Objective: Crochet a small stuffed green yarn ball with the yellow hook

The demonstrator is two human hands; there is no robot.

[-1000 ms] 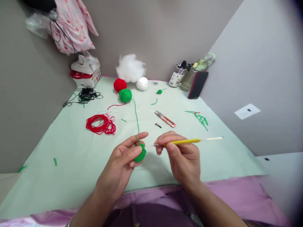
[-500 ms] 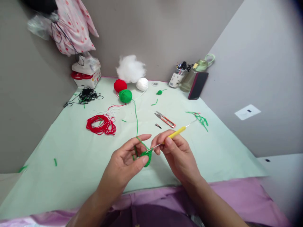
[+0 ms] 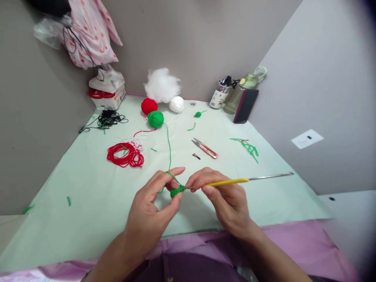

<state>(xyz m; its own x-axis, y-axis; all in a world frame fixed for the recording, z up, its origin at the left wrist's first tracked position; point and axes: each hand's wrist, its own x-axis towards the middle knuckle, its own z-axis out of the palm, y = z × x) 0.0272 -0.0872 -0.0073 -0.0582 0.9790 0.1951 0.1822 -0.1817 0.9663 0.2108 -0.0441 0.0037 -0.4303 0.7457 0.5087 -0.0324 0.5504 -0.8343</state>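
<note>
- The left hand (image 3: 149, 205), low centre of the frame, pinches a small green crocheted piece (image 3: 175, 192) between its fingers; a green strand (image 3: 169, 147) crosses the index finger.
- The right hand (image 3: 227, 197) grips a yellow-handled hook (image 3: 229, 182) in closed fingers; its near tip meets the piece, its far metal end points right.
- The strand runs up to a green ball (image 3: 155, 119), beside a red ball (image 3: 149, 106) and a white ball (image 3: 176, 104).
- Just above the right hand lie orange-handled snips (image 3: 210, 150) and a small dark clip (image 3: 196, 156); a red coil of yarn (image 3: 123, 156) lies left of centre.
- Walls bound the bench (image 3: 96, 211) behind and at the right; its pale surface spreads left of the left hand, and its near edge passes beneath the wrists.
- Upper right, a pen cup (image 3: 218, 98) carries a barcoded label, its print too small to read, near a bottle (image 3: 233, 100) and a phone (image 3: 246, 105).
</note>
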